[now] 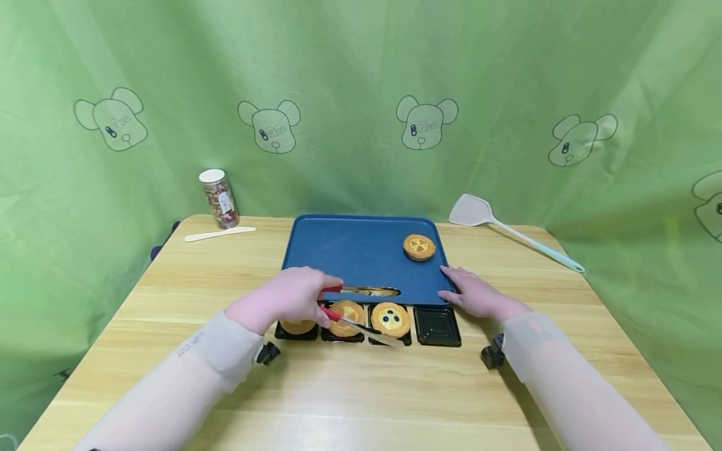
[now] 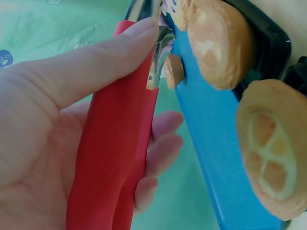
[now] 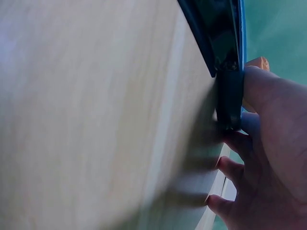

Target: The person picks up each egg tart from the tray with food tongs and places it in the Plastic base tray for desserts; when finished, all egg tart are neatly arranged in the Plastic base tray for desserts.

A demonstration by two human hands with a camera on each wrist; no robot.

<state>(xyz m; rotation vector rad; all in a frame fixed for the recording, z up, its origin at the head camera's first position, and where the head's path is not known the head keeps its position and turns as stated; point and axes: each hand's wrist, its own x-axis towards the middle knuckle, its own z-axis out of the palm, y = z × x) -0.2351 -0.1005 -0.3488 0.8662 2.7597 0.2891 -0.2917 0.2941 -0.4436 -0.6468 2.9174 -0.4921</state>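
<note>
My left hand [image 1: 299, 292] grips metal tongs [image 1: 331, 313] by their red handles, with the thumb along one handle in the left wrist view. The tongs' arms are spread, one over the tray's front edge, the other low before a blueberry tart [image 1: 390, 311]. That tart sits in a black box, beside a tart with a segmented top [image 1: 346, 310] and a partly hidden tart [image 1: 298, 327] at the left. My right hand [image 1: 474, 293] rests at the right front corner of a blue tray [image 1: 350, 250], thumb on its rim, other fingers spread beside it.
Another tart [image 1: 419, 247] stands on the tray's right side. A fourth black box [image 1: 437, 327] shows its ridged base at the row's right end. Behind lie a white spatula [image 1: 510, 232] at right, a lidded jar [image 1: 220, 200] and a pale knife [image 1: 220, 234] at left.
</note>
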